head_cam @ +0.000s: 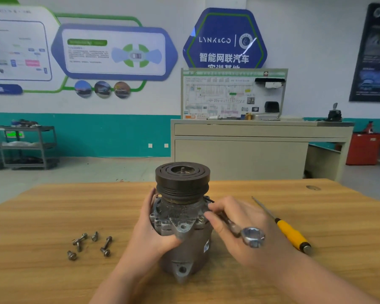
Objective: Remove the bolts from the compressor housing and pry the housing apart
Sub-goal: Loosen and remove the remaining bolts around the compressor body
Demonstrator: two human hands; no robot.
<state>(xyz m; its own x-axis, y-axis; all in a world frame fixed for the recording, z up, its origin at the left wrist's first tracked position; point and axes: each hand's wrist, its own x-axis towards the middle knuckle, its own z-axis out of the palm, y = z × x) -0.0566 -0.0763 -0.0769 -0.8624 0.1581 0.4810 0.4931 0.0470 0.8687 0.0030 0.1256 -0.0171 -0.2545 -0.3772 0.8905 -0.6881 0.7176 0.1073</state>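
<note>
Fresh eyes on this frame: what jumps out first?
The compressor standing upright at the middle of the wooden table, its dark pulley on top, gripped by the left hand. The right hand holds a ring wrench against the housing's right flange. Next, the loose bolts lying to the compressor's left, and a yellow-handled screwdriver lying to its right.

Your left hand (156, 224) wraps the compressor housing (184, 244) from its left side, fingers curled behind, thumb across the front. Your right hand (235, 224) pinches the wrench (246, 234) shaft between thumb and fingertips, just right of your left hand. Both forearms extend forward, converging toward the hands.
</note>
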